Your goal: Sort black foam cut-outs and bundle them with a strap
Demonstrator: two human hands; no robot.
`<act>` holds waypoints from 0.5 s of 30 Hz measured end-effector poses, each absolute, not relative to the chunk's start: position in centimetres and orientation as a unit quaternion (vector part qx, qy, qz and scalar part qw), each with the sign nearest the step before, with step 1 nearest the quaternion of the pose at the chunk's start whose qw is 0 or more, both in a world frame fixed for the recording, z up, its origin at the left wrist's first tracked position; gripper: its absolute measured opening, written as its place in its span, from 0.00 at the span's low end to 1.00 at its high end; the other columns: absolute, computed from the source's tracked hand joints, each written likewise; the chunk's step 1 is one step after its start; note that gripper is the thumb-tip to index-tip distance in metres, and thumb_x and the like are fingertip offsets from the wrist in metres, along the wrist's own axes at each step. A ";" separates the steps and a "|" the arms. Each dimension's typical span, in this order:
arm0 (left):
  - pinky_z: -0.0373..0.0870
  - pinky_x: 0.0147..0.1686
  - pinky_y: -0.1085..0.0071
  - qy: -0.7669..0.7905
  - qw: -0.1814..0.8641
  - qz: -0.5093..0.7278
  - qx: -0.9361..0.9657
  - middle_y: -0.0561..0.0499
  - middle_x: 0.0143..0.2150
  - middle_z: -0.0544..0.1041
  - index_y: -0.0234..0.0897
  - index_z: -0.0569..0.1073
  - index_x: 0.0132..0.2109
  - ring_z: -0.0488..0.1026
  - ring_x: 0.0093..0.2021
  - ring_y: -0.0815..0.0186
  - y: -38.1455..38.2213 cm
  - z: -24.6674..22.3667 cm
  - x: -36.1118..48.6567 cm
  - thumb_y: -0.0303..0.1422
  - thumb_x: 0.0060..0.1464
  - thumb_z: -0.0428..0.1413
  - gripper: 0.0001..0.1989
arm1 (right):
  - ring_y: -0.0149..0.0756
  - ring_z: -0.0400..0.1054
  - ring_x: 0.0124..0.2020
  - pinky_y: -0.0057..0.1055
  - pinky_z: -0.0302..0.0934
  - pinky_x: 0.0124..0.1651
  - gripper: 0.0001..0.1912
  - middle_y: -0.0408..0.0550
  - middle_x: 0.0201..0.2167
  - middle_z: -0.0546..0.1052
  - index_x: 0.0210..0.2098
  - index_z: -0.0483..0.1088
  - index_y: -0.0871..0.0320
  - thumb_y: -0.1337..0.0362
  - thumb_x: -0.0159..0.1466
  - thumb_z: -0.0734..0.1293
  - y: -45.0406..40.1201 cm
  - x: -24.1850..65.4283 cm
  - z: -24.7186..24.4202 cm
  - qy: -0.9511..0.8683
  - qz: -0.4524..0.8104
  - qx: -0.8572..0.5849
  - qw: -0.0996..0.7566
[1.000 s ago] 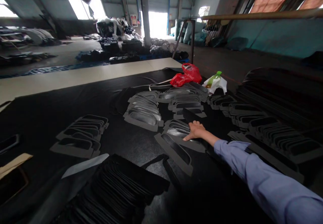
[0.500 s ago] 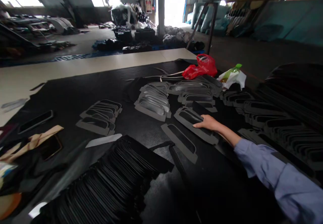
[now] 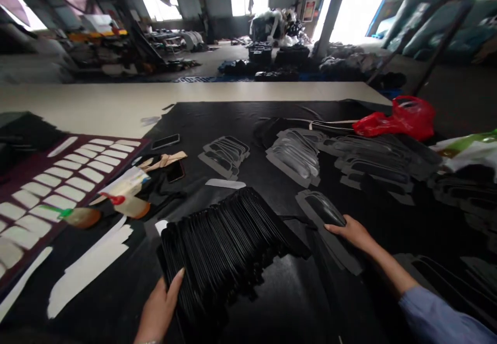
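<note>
My right hand (image 3: 355,233) is closed on a black panel with a grey rim (image 3: 322,207), its thumb pressed on the face. The panel lies tilted over another grey-edged piece. At the lower left, my left hand (image 3: 159,302) grips the near left end of a long row of overlapping black pieces (image 3: 233,230), thumb on top, other fingers partly hidden. Beyond them are a small fanned group of grey-rimmed panels (image 3: 225,155) and a shinier fanned stack (image 3: 295,155). More grey-rimmed panels (image 3: 373,160) overlap to the right.
Two glue bottles, one red-capped (image 3: 130,205) and one green-capped (image 3: 79,216), lie at left beside pale strips (image 3: 89,269). Pale pieces (image 3: 58,178) cover a maroon sheet. Two phones (image 3: 166,141) lie nearby. A red plastic bag (image 3: 411,116) sits at the far right of the black-covered table.
The view has swung left. My left hand has come into view at the row of black pieces. My right hand has brought the panel nearer, over the single grey-edged piece.
</note>
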State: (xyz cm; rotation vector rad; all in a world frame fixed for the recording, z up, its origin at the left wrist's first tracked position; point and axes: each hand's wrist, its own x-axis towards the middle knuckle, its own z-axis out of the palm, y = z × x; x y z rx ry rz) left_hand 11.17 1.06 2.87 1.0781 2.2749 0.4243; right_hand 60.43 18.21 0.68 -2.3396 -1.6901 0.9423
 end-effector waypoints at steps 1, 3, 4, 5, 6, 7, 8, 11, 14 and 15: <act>0.65 0.52 0.60 0.856 0.289 0.163 0.396 0.42 0.49 0.74 0.33 0.68 0.48 0.68 0.53 0.53 1.1 3.1 11.5 0.50 0.48 0.40 0.30 | 0.42 0.71 0.34 0.29 0.61 0.31 0.22 0.52 0.32 0.75 0.35 0.66 0.59 0.47 0.51 0.65 18.2 60.5 0.8 -0.550 0.320 -0.769 0.059; 0.64 0.52 0.61 0.853 0.298 0.168 0.395 0.39 0.49 0.74 0.31 0.67 0.48 0.68 0.52 0.53 1.2 3.6 12.2 0.50 0.48 0.39 0.31 | 0.42 0.71 0.34 0.30 0.62 0.31 0.22 0.52 0.32 0.75 0.35 0.66 0.59 0.47 0.51 0.65 18.3 60.2 1.2 -0.546 0.326 -0.769 0.063; 0.64 0.52 0.61 0.847 0.305 0.169 0.401 0.38 0.49 0.73 0.30 0.66 0.49 0.68 0.52 0.53 1.3 3.8 12.4 0.50 0.48 0.39 0.31 | 0.43 0.71 0.34 0.30 0.62 0.31 0.22 0.53 0.32 0.75 0.35 0.66 0.60 0.47 0.51 0.65 18.4 60.0 1.3 -0.549 0.323 -0.768 0.060; 0.64 0.51 0.61 0.843 0.308 0.170 0.407 0.37 0.50 0.73 0.29 0.66 0.49 0.68 0.52 0.53 1.3 3.9 12.5 0.49 0.49 0.38 0.31 | 0.43 0.71 0.34 0.30 0.62 0.31 0.23 0.54 0.32 0.75 0.35 0.66 0.60 0.47 0.50 0.65 18.5 59.6 1.4 -0.554 0.320 -0.766 0.053; 0.65 0.51 0.61 0.841 0.309 0.170 0.410 0.37 0.50 0.73 0.29 0.66 0.49 0.68 0.52 0.53 1.3 4.0 12.6 0.49 0.49 0.38 0.31 | 0.44 0.71 0.34 0.31 0.62 0.31 0.23 0.55 0.33 0.75 0.35 0.65 0.60 0.47 0.50 0.65 18.6 59.3 1.5 -0.561 0.317 -0.763 0.047; 0.65 0.50 0.62 0.841 0.307 0.170 0.412 0.37 0.49 0.73 0.29 0.66 0.49 0.69 0.52 0.53 1.3 4.0 12.7 0.48 0.50 0.38 0.30 | 0.44 0.71 0.35 0.31 0.63 0.32 0.23 0.56 0.34 0.75 0.35 0.65 0.60 0.47 0.50 0.65 18.7 58.8 1.6 -0.568 0.314 -0.760 0.039; 0.65 0.49 0.62 0.842 0.305 0.170 0.410 0.37 0.49 0.73 0.29 0.66 0.48 0.69 0.51 0.54 1.2 3.9 12.7 0.47 0.51 0.38 0.28 | 0.44 0.71 0.35 0.31 0.63 0.32 0.23 0.56 0.34 0.75 0.34 0.65 0.60 0.47 0.49 0.65 18.8 58.4 1.7 -0.573 0.310 -0.758 0.031; 0.67 0.47 0.63 0.846 0.305 0.172 0.402 0.37 0.46 0.75 0.30 0.66 0.47 0.71 0.49 0.54 1.2 3.8 12.8 0.45 0.54 0.39 0.24 | 0.44 0.71 0.34 0.32 0.63 0.32 0.23 0.55 0.32 0.76 0.34 0.65 0.59 0.47 0.49 0.64 18.9 57.1 2.0 -0.583 0.304 -0.753 0.019; 0.66 0.46 0.64 0.849 0.306 0.175 0.394 0.37 0.44 0.76 0.31 0.67 0.45 0.71 0.48 0.54 1.2 3.8 12.9 0.42 0.55 0.41 0.21 | 0.45 0.72 0.34 0.33 0.64 0.33 0.23 0.56 0.31 0.76 0.33 0.64 0.60 0.47 0.47 0.64 18.6 55.9 2.6 -0.562 0.343 -0.752 0.029; 0.66 0.46 0.64 0.849 0.306 0.176 0.392 0.37 0.44 0.76 0.31 0.67 0.45 0.71 0.48 0.54 1.2 3.9 13.0 0.41 0.56 0.42 0.20 | 0.46 0.72 0.33 0.33 0.64 0.33 0.24 0.57 0.31 0.76 0.32 0.64 0.60 0.46 0.46 0.64 18.4 55.6 2.8 -0.549 0.364 -0.752 0.035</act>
